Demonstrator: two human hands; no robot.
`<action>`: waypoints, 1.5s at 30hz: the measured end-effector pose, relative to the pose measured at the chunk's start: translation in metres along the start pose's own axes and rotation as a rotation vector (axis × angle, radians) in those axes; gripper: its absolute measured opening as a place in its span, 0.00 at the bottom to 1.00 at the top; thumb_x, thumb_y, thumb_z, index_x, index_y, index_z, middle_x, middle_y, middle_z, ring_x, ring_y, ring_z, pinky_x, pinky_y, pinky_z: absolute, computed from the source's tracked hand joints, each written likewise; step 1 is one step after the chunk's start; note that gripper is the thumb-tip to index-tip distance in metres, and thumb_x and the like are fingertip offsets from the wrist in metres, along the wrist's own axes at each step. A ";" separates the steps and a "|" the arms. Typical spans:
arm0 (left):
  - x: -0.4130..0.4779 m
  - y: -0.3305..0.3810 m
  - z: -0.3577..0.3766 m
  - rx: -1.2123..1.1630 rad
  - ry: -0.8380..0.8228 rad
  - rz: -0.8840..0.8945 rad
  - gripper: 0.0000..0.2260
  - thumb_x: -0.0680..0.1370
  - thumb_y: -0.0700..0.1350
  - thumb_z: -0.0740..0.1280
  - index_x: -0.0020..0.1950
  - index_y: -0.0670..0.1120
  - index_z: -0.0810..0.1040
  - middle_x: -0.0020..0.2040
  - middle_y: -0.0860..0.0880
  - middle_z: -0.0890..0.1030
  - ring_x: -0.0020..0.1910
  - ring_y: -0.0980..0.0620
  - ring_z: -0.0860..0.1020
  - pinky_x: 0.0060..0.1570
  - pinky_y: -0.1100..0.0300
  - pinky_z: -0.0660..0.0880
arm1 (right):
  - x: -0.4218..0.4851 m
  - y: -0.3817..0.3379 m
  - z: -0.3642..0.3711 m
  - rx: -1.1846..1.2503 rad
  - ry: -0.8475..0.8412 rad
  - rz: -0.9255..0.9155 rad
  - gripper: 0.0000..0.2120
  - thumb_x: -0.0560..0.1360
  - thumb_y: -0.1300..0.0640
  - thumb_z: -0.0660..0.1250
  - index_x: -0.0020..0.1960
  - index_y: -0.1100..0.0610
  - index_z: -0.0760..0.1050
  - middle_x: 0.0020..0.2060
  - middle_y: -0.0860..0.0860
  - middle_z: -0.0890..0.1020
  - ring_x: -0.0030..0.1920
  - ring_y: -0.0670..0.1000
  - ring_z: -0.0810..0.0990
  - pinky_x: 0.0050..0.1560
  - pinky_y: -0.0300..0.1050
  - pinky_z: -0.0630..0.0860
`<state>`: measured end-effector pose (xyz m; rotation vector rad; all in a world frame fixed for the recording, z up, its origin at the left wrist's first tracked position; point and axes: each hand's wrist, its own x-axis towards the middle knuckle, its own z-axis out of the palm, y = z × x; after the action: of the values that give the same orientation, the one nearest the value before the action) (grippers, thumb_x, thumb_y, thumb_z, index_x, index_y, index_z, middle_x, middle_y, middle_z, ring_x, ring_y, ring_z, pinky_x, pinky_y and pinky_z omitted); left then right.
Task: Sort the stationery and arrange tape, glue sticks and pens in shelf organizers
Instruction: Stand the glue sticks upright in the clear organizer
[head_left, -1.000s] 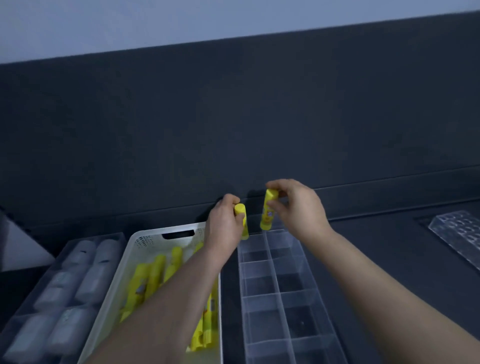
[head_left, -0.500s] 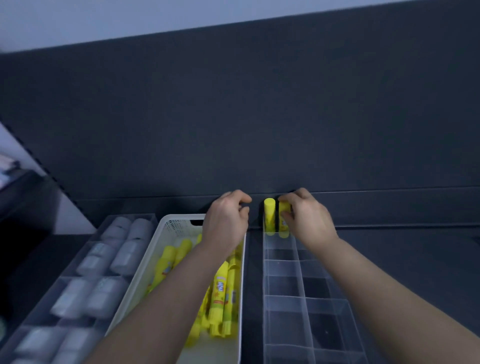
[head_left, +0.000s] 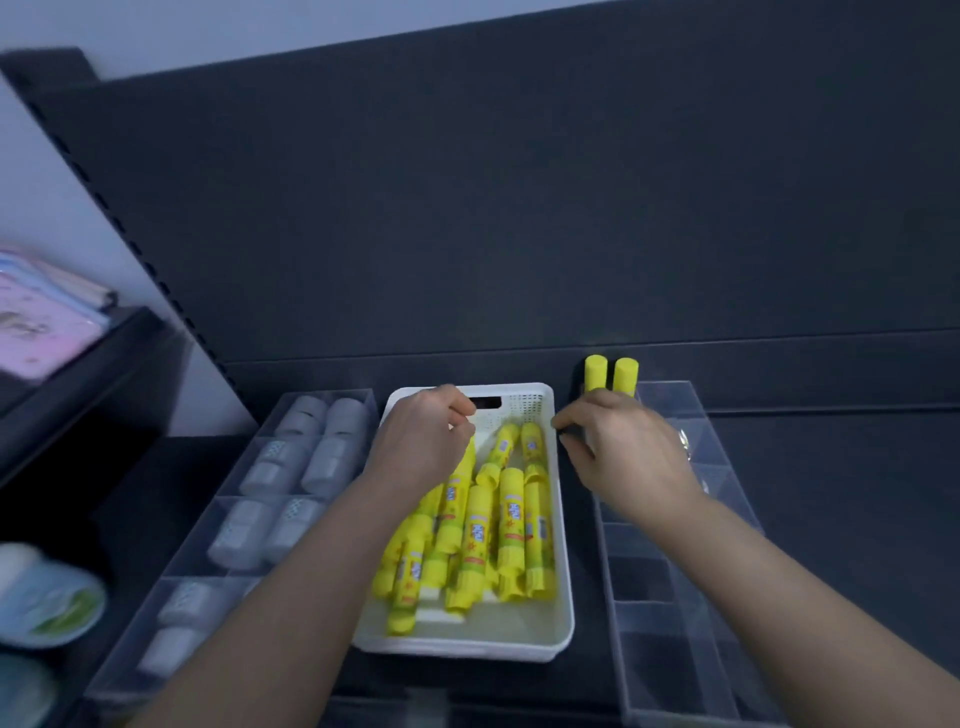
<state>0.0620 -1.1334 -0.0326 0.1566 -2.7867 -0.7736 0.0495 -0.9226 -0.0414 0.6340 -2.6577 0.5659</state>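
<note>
At the white basket (head_left: 457, 647)
My left hand (head_left: 421, 447) curls over its glue sticks (head_left: 511, 519) — grip unclear; my right hand (head_left: 628, 452) loose, empty, just beside it.

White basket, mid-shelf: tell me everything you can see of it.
The white basket looks like plastic. It is rectangular with rounded corners and an open top, and its perforated far wall has a handle slot. It sits flat on the dark shelf between the tape organizer and the clear divided organizer. Yellow glue sticks lie piled lengthwise inside. The left hand is over its far-left corner; contact is unclear. The right hand is beside its right rim.
</note>
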 end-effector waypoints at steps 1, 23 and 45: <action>-0.005 -0.005 -0.001 0.016 -0.018 -0.016 0.07 0.73 0.41 0.68 0.49 0.50 0.81 0.38 0.59 0.79 0.46 0.52 0.79 0.48 0.58 0.75 | -0.003 -0.005 0.003 -0.008 -0.045 0.000 0.09 0.74 0.55 0.66 0.52 0.48 0.80 0.49 0.46 0.80 0.51 0.52 0.78 0.38 0.42 0.67; -0.027 0.030 0.025 0.357 -0.497 0.010 0.11 0.73 0.57 0.67 0.50 0.54 0.73 0.51 0.52 0.79 0.51 0.49 0.76 0.43 0.57 0.70 | -0.024 -0.020 0.002 0.022 -0.176 0.100 0.16 0.76 0.48 0.64 0.64 0.46 0.73 0.58 0.44 0.76 0.61 0.49 0.72 0.51 0.43 0.72; -0.035 0.014 0.019 0.429 -0.124 -0.097 0.09 0.75 0.48 0.67 0.53 0.47 0.74 0.54 0.48 0.79 0.55 0.45 0.77 0.43 0.58 0.70 | -0.033 -0.035 -0.010 0.058 -0.120 0.047 0.11 0.75 0.53 0.64 0.55 0.45 0.78 0.48 0.45 0.78 0.54 0.50 0.75 0.42 0.44 0.71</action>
<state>0.0905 -1.1064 -0.0480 0.3318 -3.0447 -0.1979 0.0966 -0.9349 -0.0362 0.6429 -2.7831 0.6390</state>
